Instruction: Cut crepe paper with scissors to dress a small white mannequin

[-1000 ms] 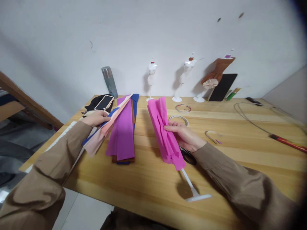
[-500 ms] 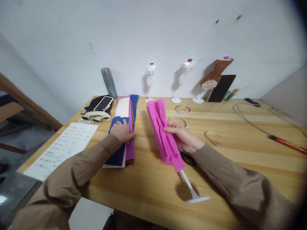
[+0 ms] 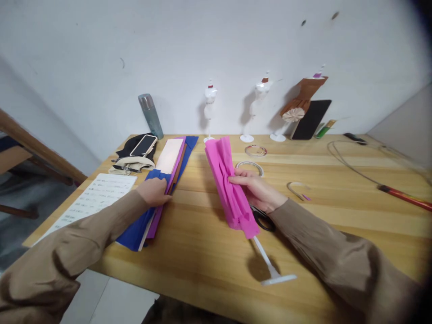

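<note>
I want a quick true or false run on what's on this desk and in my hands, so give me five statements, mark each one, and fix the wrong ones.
1. The right hand holds the pink material. True.
2. The left hand is on the flask. False: the left hand is on the coloured sheets.
3. The phone lies screen up. True.
4. All three dress forms by the wall wear brown. False: only the right-hand form wears a brown dress.
5. A pale rosette sits on that dress. True.
</note>
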### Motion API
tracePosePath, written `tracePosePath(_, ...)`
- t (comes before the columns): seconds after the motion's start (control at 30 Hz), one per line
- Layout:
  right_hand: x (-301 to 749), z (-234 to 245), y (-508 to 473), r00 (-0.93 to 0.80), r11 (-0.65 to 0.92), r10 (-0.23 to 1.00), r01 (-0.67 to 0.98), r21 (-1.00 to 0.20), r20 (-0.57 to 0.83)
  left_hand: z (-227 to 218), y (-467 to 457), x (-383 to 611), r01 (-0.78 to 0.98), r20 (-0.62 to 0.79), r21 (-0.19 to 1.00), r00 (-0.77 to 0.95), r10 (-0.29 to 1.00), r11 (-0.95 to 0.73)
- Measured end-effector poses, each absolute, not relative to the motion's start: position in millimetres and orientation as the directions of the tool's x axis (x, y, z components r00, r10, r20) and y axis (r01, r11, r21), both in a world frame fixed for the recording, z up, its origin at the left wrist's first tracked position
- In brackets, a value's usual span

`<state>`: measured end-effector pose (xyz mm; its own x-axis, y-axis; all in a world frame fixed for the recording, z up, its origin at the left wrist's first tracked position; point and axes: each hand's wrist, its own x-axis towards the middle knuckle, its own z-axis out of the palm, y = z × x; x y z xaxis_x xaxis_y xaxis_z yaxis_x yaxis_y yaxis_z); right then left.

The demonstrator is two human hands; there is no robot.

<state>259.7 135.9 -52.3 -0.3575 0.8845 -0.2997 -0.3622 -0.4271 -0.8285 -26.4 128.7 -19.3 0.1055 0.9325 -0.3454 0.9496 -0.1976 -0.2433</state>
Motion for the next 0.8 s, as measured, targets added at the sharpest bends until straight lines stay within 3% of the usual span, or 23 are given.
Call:
tracePosePath(0.13, 258.8, -52.7, 135.2, -0.360, -0.425, 0.885, -0.367, -0.827, -0.295, -22.9, 133.3, -33.4, 0.960, -0.257, -0.248, 0.065, 0.964, -0.131)
tracePosePath(0.33, 259.5, -54.0, 135.6, -0.373, -0.424, 0.882, -0.368, -0.827, -0.287, -30.8, 151.1, -42.5, 0.954, -0.282, -0.272, 0.049, 0.958, -0.129)
tracePosePath(0.63, 260.1, -55.0, 135.7, -0.376, -0.432, 0.879, -0.363, -0.826, -0.294, 14.5, 151.8, -55.8, 0.939, -0.127, -0.338, 0.022, 0.992, -0.064)
tracePosePath(0.8, 260.0, -56.7, 136.8, -0.381, -0.409, 0.887, -0.384, -0.828, -0.262, -5.1, 134.2, -39.1, 0.937, -0.105, -0.341, 0.044, 0.993, -0.078)
